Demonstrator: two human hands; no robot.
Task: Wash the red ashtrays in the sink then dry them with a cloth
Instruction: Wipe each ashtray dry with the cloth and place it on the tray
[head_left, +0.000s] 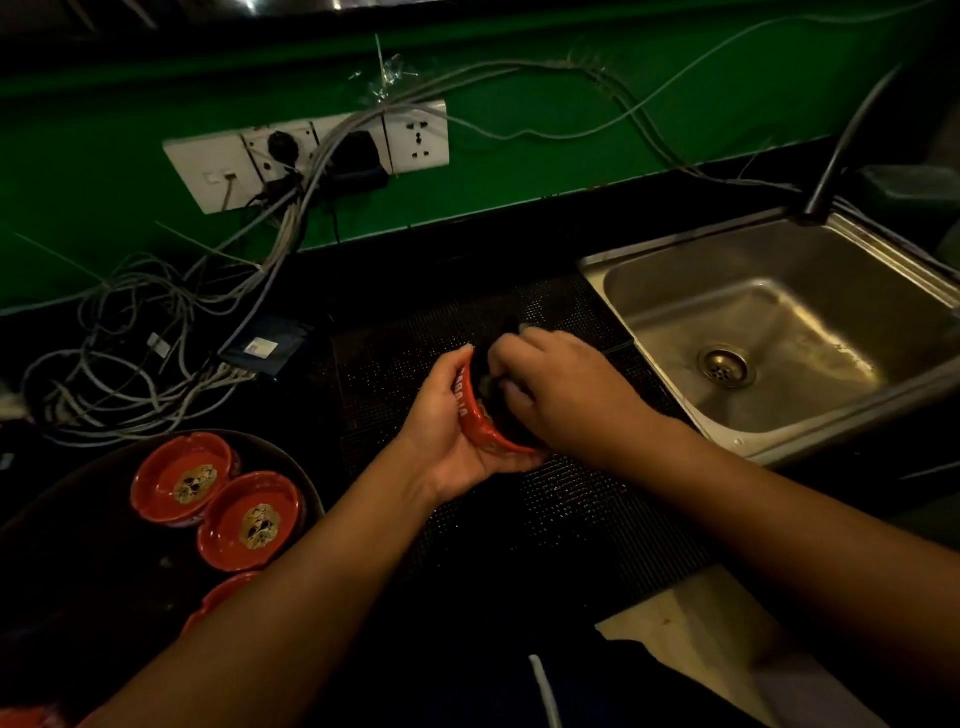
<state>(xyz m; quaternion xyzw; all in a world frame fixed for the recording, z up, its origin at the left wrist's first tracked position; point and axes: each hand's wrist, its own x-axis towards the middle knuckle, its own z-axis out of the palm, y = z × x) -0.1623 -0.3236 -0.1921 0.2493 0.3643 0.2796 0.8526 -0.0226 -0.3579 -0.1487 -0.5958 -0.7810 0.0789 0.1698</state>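
Observation:
My left hand holds a red ashtray tilted on its side above a black perforated mat, fingers curled under its rim. My right hand grips a dark cloth and presses it into the ashtray's bowl. The cloth is mostly hidden by my fingers. Two more red ashtrays lie face up on a dark round tray at the lower left. A third ashtray there is partly covered by my left forearm.
A steel sink with a drain sits at the right, its tap behind it. A tangle of grey cables and a wall socket strip lie at the left on the black counter against a green wall.

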